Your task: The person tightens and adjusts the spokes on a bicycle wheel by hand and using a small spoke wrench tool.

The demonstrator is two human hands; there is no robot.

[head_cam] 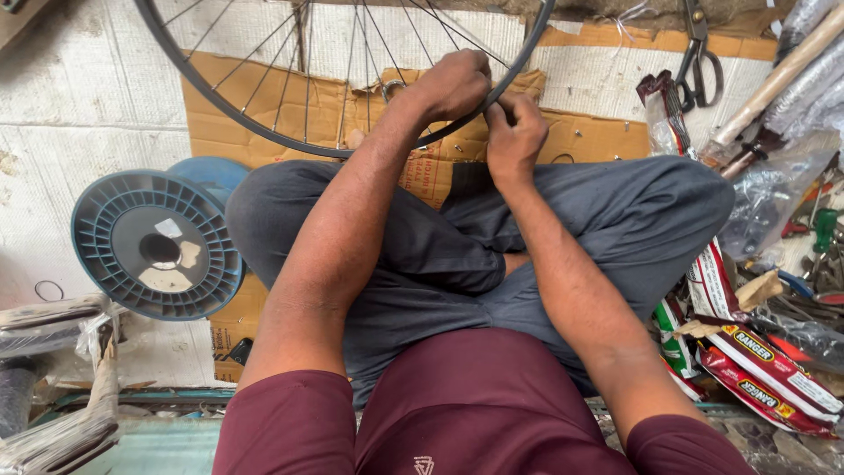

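Left hand (453,84) curled over the rim of the thin dark metal spoked bicycle wheel (264,123), knuckles up, gripping where rim and spokes meet. Right hand (514,132) just beside it, fingertips pinched together on something small at the rim; what it is cannot be made out. The wheel stands on edge on the floor in front of the crossed legs, lower arc over the brown flattened cardboard sheet (580,136).

Step in hand, by the look: working one spoke end at the rim. Next move likely calls for a steady rim and fine fingertip turning.

Around: round blue-grey plastic ribbed spool (158,244) at the left knee, black-handled scissors (699,53) by the far right, printed red packets (765,365) crowding the right knee. Nothing blocks the rim.
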